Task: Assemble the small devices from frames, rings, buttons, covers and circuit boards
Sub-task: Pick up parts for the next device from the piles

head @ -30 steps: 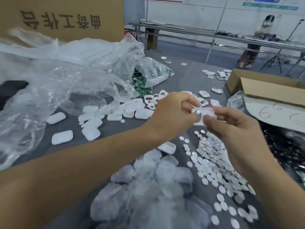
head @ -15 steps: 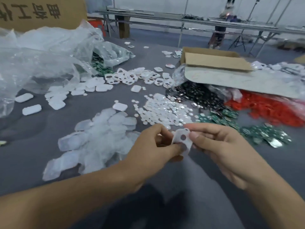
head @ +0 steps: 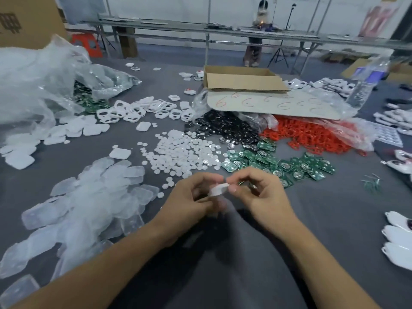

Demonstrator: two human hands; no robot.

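Observation:
Both hands meet low over the grey table. My left hand (head: pixel 189 201) and my right hand (head: pixel 260 192) pinch one small white frame (head: pixel 219 188) between their fingertips, tilted nearly flat. Behind the hands lie a heap of white round buttons (head: pixel 180 152), green circuit boards (head: pixel 278 161), black round parts (head: pixel 223 128), red rings (head: pixel 310 134) and white frames (head: pixel 142 108). Clear covers (head: pixel 89 197) are piled at the left.
Crumpled plastic bags (head: pixel 38 85) fill the left. An open cardboard box (head: pixel 240 80) sits at the back on a sheet marked with red sixes. Finished white devices (head: pixel 399 239) lie at the right edge. A person stands at a far bench.
The view swung right and down, so the parts heaps now lie ahead. Both hands came down toward me with the white frame, which has tipped from face-on to nearly flat.

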